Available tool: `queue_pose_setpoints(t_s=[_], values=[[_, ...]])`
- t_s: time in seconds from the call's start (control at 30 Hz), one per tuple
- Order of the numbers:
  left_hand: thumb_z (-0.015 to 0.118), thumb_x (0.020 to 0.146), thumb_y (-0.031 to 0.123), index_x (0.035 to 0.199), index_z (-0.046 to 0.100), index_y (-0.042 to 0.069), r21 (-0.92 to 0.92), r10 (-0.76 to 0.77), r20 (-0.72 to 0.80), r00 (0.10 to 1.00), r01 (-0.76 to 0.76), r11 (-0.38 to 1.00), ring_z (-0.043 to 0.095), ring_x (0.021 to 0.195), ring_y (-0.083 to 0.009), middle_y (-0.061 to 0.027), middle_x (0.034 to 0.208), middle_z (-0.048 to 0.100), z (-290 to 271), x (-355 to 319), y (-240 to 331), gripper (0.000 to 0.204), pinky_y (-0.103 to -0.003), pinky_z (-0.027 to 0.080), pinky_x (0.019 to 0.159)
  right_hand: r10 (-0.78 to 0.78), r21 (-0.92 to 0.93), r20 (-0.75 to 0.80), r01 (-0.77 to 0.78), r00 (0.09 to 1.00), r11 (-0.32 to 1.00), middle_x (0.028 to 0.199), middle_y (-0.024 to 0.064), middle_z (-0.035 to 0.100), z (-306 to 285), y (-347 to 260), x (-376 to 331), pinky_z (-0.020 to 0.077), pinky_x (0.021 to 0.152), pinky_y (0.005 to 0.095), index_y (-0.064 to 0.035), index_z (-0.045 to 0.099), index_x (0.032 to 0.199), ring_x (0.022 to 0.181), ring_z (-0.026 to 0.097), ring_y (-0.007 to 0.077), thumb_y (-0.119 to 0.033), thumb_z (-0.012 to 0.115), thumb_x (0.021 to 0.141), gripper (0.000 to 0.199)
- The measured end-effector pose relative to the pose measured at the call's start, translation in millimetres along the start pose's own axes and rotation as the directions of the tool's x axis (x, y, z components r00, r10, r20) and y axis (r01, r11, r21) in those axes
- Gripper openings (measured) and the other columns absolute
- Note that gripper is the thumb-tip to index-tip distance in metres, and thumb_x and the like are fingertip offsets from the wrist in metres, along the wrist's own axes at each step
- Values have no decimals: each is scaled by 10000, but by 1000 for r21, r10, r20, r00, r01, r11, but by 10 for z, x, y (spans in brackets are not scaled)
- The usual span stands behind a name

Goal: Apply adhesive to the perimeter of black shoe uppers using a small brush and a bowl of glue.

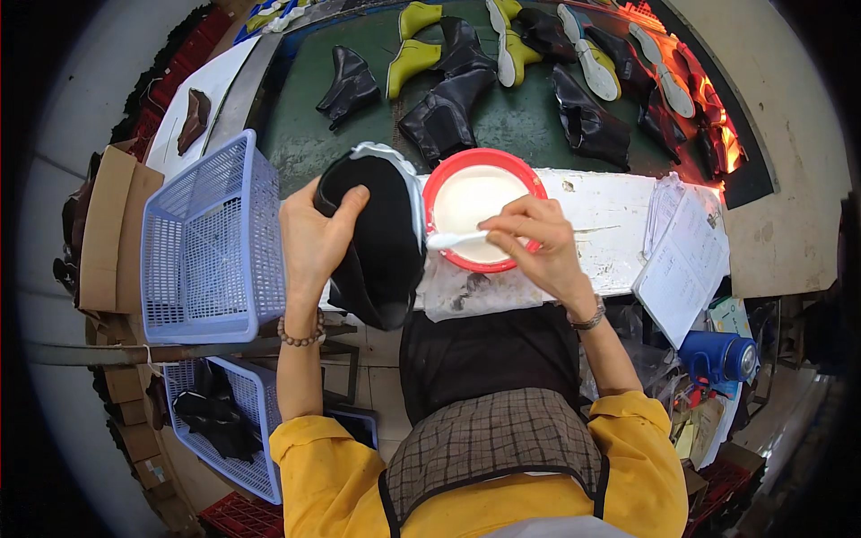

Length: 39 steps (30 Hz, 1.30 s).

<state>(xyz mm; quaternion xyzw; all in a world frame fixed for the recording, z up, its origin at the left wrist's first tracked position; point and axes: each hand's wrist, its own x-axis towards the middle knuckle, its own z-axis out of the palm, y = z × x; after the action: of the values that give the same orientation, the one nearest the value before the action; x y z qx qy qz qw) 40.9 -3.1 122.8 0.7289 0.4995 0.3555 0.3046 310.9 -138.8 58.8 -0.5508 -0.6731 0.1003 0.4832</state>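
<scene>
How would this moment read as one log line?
left hand: grips black boot | right hand: white brush over red bowl of white glue

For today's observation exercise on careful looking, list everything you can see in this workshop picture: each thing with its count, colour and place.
Boot in hand: one, black with a pale sole edge, held over the bench edge.
Bowl: one, red, filled with white liquid, on the white bench.
Brush: one, white, over the bowl.
Boots on belt: several, black, plus some yellow-green, on the green belt beyond.
Upper basket: one, pale blue, left of the bench.
Lower basket: one, pale blue, below left, holding black pieces.
Papers: a stack, white, at the bench's right end.
Cylinder: one, blue, lower right.
Cardboard box: one, brown, far left.
Left hand: grips the boot; bead bracelet.
Right hand: holds the brush; wristband.
</scene>
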Motion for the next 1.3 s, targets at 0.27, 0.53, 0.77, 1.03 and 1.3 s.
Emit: queue_pose_setpoints(t_s=[0.27, 0.53, 0.77, 1.03, 1.3], values=[[913, 768, 274, 1641, 186, 96, -84, 40, 197, 980, -24, 996, 643, 1184, -286, -224, 1381, 590, 42, -56, -1029, 1150, -405, 523, 953, 217, -592, 18, -164, 976, 789, 817, 51, 664, -381, 365, -182, 515, 636, 372, -97, 781, 864, 750, 672, 246, -169, 792, 838, 78], [856, 621, 106, 1641, 238, 156, 392, 96, 306, 947, -217, 894, 464, 1319, -453, -238, 1458, 432, 29, -634, -1214, 1194, -536, 418, 1063, 366, -291, -131, -389, 921, 874, 841, 61, 676, -411, 363, -283, 521, 640, 339, -72, 783, 930, 726, 686, 235, -192, 778, 890, 127], [637, 706, -141, 1550, 429, 121, 204, 150, 146, 978, -178, 963, 489, 1272, -463, -254, 1393, 448, -24, -735, -1074, 908, -474, 409, 1111, 347, -160, -139, -367, 928, 916, 853, 62, 681, -352, 311, -236, 494, 602, 267, -33, 780, 988, 694, 649, 141, -124, 781, 905, 124], [529, 689, -160, 1501, 463, 10, 106, 291, 229, 929, -321, 941, 463, 1367, -448, -254, 1466, 438, -60, -920, -388, 831, -433, 377, 1152, 113, 115, -146, -96, 983, 989, 913, 64, 701, -19, 117, 236, 496, 620, 247, -21, 783, 1028, 728, 636, 114, -46, 800, 870, 161], [632, 721, -190, 1464, 523, 17, 96, 442, 30, 896, -443, 891, 474, 1356, -460, -292, 1486, 394, 51, -898, -363, 779, -396, 511, 1045, 83, 180, -6, -80, 997, 980, 908, 46, 698, -86, 45, 72, 454, 619, 218, -31, 804, 988, 750, 610, 80, -25, 810, 850, 138]])
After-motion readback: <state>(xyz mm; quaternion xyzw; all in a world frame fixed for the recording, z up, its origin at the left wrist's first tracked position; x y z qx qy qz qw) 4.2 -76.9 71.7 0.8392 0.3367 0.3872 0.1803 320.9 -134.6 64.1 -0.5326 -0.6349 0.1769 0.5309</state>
